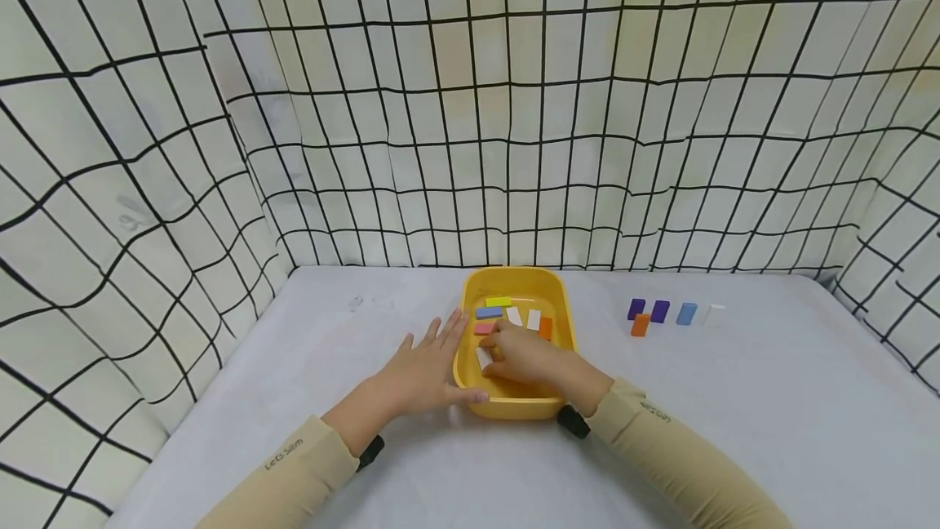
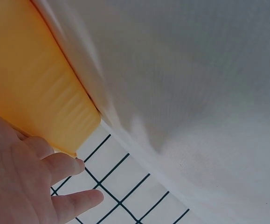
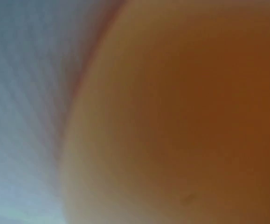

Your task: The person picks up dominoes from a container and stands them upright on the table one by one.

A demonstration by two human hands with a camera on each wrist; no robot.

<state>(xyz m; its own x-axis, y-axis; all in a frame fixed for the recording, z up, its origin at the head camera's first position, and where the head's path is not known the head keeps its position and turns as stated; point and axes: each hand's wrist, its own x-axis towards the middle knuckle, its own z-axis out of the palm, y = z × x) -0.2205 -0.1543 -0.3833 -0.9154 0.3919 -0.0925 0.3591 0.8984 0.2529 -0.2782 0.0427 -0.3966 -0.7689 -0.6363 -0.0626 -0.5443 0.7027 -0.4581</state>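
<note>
A yellow plastic tub (image 1: 516,408) stands on the white table. My left hand (image 1: 424,370) lies along its left side, fingers spread and fairly straight at the rim, thumb over the near corner. In the left wrist view that hand (image 2: 20,172) is against the tub's ribbed outer wall (image 2: 37,70). Inside the tub, my right hand (image 1: 525,353) pinches a white block (image 1: 484,358) between thumb and forefinger. Beyond it lie a pink block (image 1: 484,329), a blue block (image 1: 489,313), a yellow block (image 1: 498,301), two more white blocks (image 1: 534,319) and an orange block (image 1: 546,328). The right wrist view is blurred by the tub's wall (image 3: 195,112).
Right of the tub, small blocks stand on the table: two purple blocks (image 1: 660,312), an orange block (image 1: 640,325), a light blue block (image 1: 686,313) and a white block (image 1: 714,315). White walls with black netting (image 1: 507,137) enclose the table at the back and sides.
</note>
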